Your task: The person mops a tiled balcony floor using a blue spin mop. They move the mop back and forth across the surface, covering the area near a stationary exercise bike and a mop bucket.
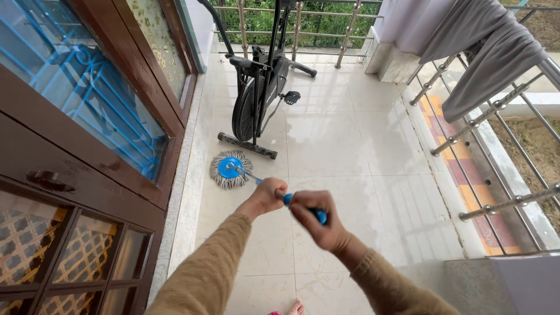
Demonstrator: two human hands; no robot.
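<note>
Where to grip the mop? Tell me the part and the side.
Grip the mop by its blue handle end, from above. The pole slants up from the head on the floor toward the person, and both hands wrap it there: left hand lower, right hand on the end.

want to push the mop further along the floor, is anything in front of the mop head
Yes. The exercise bike stands just beyond the mop head, its base bar on the tiles close ahead. The left hand and right hand hold the mop handle; the floor to the right looks bare.
</note>
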